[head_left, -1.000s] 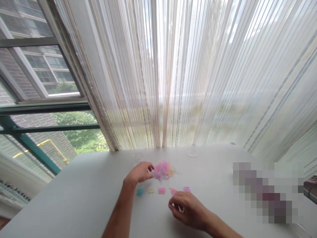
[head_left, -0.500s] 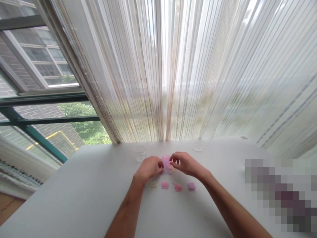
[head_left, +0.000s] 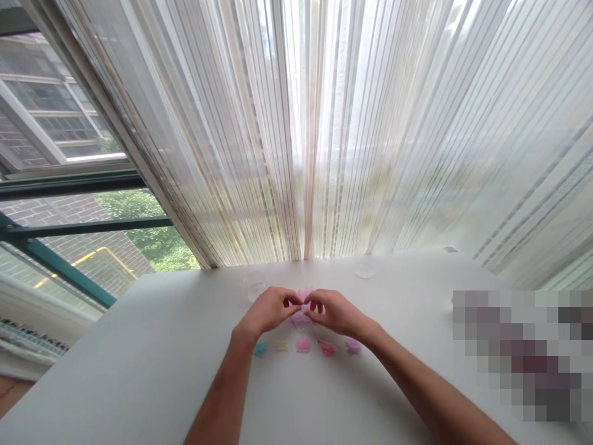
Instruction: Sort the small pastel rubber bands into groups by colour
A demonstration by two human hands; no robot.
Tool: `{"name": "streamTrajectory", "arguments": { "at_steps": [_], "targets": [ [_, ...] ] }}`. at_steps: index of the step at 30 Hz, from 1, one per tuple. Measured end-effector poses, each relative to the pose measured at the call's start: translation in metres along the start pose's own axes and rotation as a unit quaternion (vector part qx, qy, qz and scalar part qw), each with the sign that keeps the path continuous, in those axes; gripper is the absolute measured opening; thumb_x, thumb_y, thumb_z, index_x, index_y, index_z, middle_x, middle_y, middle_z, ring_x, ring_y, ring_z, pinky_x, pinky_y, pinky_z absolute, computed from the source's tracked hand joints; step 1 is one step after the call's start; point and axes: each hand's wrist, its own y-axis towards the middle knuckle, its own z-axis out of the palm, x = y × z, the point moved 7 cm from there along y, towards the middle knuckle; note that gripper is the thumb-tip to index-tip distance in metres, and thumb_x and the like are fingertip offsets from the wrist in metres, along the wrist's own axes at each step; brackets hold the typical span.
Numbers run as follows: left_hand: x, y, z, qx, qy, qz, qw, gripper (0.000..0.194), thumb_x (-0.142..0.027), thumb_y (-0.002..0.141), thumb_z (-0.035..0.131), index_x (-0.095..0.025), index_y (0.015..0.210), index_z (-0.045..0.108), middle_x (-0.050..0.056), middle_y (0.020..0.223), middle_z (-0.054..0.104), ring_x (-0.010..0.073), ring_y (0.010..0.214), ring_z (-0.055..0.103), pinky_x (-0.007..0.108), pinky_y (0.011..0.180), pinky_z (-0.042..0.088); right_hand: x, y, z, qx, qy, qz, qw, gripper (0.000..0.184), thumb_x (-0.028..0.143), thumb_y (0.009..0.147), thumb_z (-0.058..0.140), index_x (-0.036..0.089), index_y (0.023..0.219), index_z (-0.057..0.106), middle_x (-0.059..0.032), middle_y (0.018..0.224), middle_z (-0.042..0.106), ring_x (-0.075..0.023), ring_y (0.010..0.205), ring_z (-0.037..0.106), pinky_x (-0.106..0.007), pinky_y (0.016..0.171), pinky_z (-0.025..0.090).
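Note:
A loose heap of thin pastel bands or strands (head_left: 301,319), mostly pink and lilac, lies on the white table between my hands and is partly hidden by them. My left hand (head_left: 274,307) is at the heap's left side, thumb and forefinger pinched together. From the right, my right hand (head_left: 337,312) meets it with bent fingers, its tips nearly touching the left ones. Whatever lies between the fingertips is too small to make out. Nearer to me is a row of small clumps: teal (head_left: 260,348), cream (head_left: 281,345), pink (head_left: 302,345), red-pink (head_left: 327,348) and purple (head_left: 353,346).
Behind my left hand sits a clear round dish (head_left: 254,282). Another clear round piece (head_left: 365,270) lies near the table's back edge. A blurred-out patch (head_left: 519,358) covers the right side. Sheer striped curtains (head_left: 315,136) hang along the far edge, beside a window at left.
My right hand has moved from in front of the row of clumps up to the heap, meeting my left hand. My left hand stays at the heap, its fingers now closer together. The view has shifted slightly.

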Motion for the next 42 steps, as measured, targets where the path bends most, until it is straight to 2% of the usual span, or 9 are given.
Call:
{"name": "streamTrajectory", "arguments": {
  "at_steps": [3,8,13,20,25,33,42],
  "targets": [
    [-0.004,-0.002,-0.005,0.000,-0.052,0.016,0.998,0.026,-0.039,0.085,0.065,-0.021,0.093,0.081,0.003,0.088,0.079,0.0193,0.079,0.069,0.026,0.073,0.051,0.003,0.000,-0.004,-0.007,0.027,-0.001,1.000,0.007,0.020,0.089,0.067,0.018,0.087,0.073,-0.0017,0.079,0.070,-0.0139,0.070,0.064,-0.024,0.066,0.049],
    [-0.009,-0.005,-0.011,-0.004,-0.087,0.026,0.996,0.028,-0.042,0.085,0.066,-0.018,0.091,0.080,0.004,0.085,0.078,0.0178,0.074,0.066,0.026,0.068,0.050,0.008,-0.001,-0.017,-0.020,0.086,-0.014,0.996,0.010,0.017,0.087,0.065,0.018,0.079,0.072,-0.0006,0.076,0.070,-0.0131,0.069,0.062,-0.024,0.065,0.050],
    [-0.015,-0.009,-0.014,-0.003,-0.089,0.037,0.995,0.029,-0.043,0.085,0.067,-0.018,0.093,0.080,0.004,0.085,0.077,0.0172,0.072,0.063,0.026,0.066,0.049,0.010,-0.004,-0.026,-0.031,0.097,-0.030,0.994,0.006,0.019,0.085,0.068,0.018,0.080,0.071,-0.0012,0.076,0.070,-0.0133,0.068,0.062,-0.024,0.065,0.050],
    [-0.022,-0.015,-0.018,0.009,-0.117,0.045,0.992,0.028,-0.045,0.084,0.072,-0.020,0.094,0.080,0.003,0.086,0.076,0.0158,0.073,0.059,0.025,0.066,0.048,0.021,-0.012,-0.039,-0.019,0.096,-0.040,0.994,0.009,0.022,0.090,0.067,0.019,0.084,0.073,-0.0008,0.074,0.072,-0.0128,0.066,0.063,-0.023,0.063,0.049],
    [-0.028,-0.021,-0.025,-0.004,-0.109,0.045,0.993,0.028,-0.047,0.086,0.071,-0.022,0.094,0.081,0.002,0.080,0.074,0.0146,0.069,0.056,0.025,0.063,0.045,0.032,-0.016,-0.050,-0.030,0.083,-0.064,0.994,0.008,0.021,0.090,0.069,0.019,0.083,0.073,-0.0010,0.077,0.073,-0.0129,0.068,0.063,-0.023,0.065,0.049],
    [-0.038,-0.024,-0.029,-0.020,-0.104,0.064,0.992,0.022,-0.042,0.086,0.072,-0.022,0.090,0.081,0.001,0.080,0.075,0.0139,0.069,0.057,0.023,0.063,0.046,0.040,-0.021,-0.050,-0.031,0.040,-0.094,0.994,0.006,0.015,0.087,0.070,0.018,0.082,0.071,-0.0003,0.077,0.071,-0.0121,0.068,0.061,-0.022,0.065,0.047],
    [-0.040,-0.027,-0.032,-0.031,-0.096,0.074,0.992,0.018,-0.036,0.085,0.072,-0.020,0.086,0.080,0.001,0.077,0.073,0.0139,0.070,0.058,0.023,0.064,0.047,0.041,-0.023,-0.050,-0.024,0.035,-0.091,0.995,0.006,0.020,0.089,0.070,0.018,0.082,0.070,-0.0007,0.077,0.071,-0.0125,0.069,0.062,-0.023,0.066,0.048]
  ]
}}
